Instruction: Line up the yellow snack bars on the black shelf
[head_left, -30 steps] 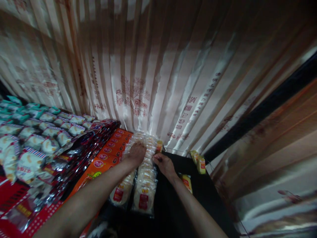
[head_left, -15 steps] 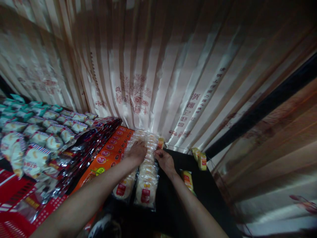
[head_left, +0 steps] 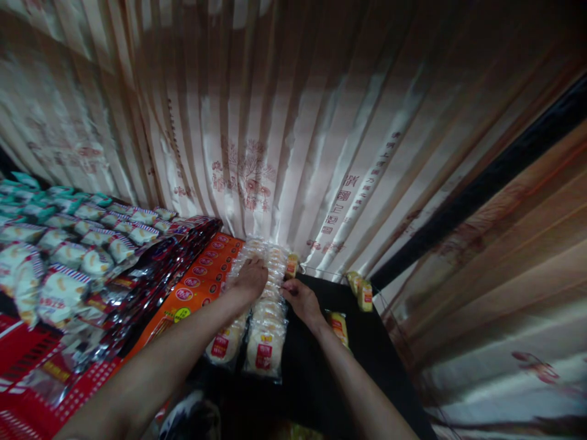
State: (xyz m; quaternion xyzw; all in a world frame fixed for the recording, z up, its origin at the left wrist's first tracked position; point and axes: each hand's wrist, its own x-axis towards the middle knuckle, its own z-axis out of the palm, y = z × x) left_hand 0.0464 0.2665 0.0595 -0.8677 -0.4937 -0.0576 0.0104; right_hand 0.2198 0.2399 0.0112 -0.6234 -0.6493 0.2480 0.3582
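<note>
Two rows of round, pale pastries in clear wrappers with red labels lie on a black table (head_left: pixel 305 366): a left row (head_left: pixel 225 343) and a right row (head_left: pixel 265 349). My left hand (head_left: pixel 250 280) rests over the left row, its fingers loosely stretched across the packs toward the right row. At the outer side of the right row is my right hand (head_left: pixel 300 299), thumb and fingers pinched together against the wrappers' edge. Whether a wrapper edge is caught between them is too small to tell.
Orange printed packs (head_left: pixel 197 282), dark red shiny packs (head_left: pixel 177 263) and white bags (head_left: pixel 64 293) fill the left. A red basket (head_left: pixel 87 391) stands at the lower left. Yellow packs (head_left: pixel 338 327) lie on the right. Pleated curtain (head_left: pixel 275 122) hangs behind, with a dark bar (head_left: pixel 458 195).
The view has shifted slightly, so the table and packs appear a little further left. Both hands keep nearly the same places along the rows.
</note>
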